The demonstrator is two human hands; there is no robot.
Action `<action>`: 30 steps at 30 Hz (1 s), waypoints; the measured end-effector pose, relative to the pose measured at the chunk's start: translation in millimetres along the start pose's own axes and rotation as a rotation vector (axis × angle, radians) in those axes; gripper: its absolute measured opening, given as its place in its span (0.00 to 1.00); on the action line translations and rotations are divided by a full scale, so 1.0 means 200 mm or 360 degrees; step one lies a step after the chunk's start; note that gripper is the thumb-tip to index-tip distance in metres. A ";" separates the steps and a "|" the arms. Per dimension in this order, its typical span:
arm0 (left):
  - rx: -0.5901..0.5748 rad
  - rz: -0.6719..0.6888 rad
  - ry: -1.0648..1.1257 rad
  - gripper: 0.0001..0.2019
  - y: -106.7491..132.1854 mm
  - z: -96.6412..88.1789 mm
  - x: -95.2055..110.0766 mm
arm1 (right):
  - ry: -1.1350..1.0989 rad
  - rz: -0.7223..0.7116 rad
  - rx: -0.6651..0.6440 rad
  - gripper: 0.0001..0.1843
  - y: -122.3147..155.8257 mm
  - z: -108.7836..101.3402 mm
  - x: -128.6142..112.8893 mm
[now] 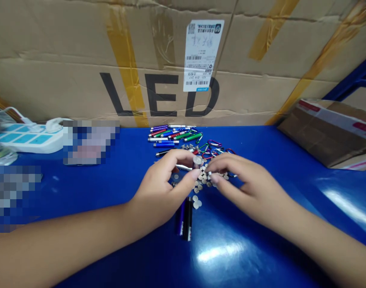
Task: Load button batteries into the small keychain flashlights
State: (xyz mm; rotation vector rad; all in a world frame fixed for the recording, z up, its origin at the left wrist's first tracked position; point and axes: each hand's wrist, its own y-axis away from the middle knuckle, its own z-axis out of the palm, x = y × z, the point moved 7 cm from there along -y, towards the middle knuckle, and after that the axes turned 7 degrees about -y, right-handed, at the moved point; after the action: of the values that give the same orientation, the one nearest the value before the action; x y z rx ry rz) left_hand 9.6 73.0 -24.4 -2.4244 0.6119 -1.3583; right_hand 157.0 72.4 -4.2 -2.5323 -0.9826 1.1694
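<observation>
My left hand (pixel 166 182) pinches a small silver cylinder (pixel 197 161) between thumb and fingers, above a pile of small round button cells (pixel 204 179) on the blue table (pixel 231 240). My right hand (pixel 244 182) reaches into the same pile with its fingertips pinched together at the cells; what they hold is too small to name. Two dark mini flashlight tubes (pixel 185 218) lie under my left hand. Several coloured mini flashlights (pixel 171 136) and carabiner clips (pixel 214 146) lie just beyond both hands.
A big cardboard box (pixel 81 60) marked LED with a white label (pixel 201 54) stands along the back. A smaller cardboard box (pixel 329 132) sits at right. A white power strip (pixel 27 138) lies at far left, next to blurred patches.
</observation>
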 end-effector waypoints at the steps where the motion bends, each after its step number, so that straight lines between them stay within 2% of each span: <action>1: -0.0035 0.0031 -0.0067 0.07 0.00 0.01 0.01 | -0.0137 0.0126 0.0057 0.04 0.01 -0.04 0.02; 4: -0.0131 0.0189 -0.0232 0.08 0.00 0.02 0.05 | -0.0557 0.0379 0.0168 0.05 0.04 -0.09 0.05; 6: -0.0160 0.0309 -0.0286 0.09 0.00 0.03 0.07 | -0.0715 0.0435 0.0148 0.05 0.06 -0.09 0.05; 9: -0.0167 0.0405 -0.0320 0.10 0.01 0.03 0.09 | -0.0771 0.0433 0.0058 0.05 0.06 -0.07 0.05; 12: -0.0165 0.0434 -0.0341 0.09 0.01 0.03 0.09 | -0.0636 0.0328 0.0035 0.04 0.05 -0.07 0.05; 17: -0.0185 0.0400 -0.0385 0.10 0.00 0.04 0.09 | -0.0142 0.0058 0.0039 0.06 0.03 -0.10 0.02; 21: -0.0193 0.0437 -0.0376 0.10 0.00 0.04 0.10 | -0.0098 0.0131 0.0105 0.10 0.04 -0.10 0.04; 23: -0.0190 0.0455 -0.0379 0.10 0.00 0.04 0.10 | -0.0033 0.0132 0.0098 0.08 0.04 -0.10 0.04; 26: -0.0187 0.0461 -0.0413 0.10 0.00 0.04 0.10 | 0.0157 0.0028 0.0037 0.02 0.04 -0.10 0.01; 30: -0.0191 0.0432 -0.0451 0.10 -0.01 0.04 0.10 | 0.0276 -0.0071 -0.0050 0.04 0.03 -0.11 -0.01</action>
State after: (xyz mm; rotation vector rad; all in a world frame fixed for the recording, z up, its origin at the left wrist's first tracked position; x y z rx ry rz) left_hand 25.7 64.0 -12.3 -2.4527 0.9263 -0.8758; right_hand 176.2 68.7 8.5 -2.5697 -1.0156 0.9114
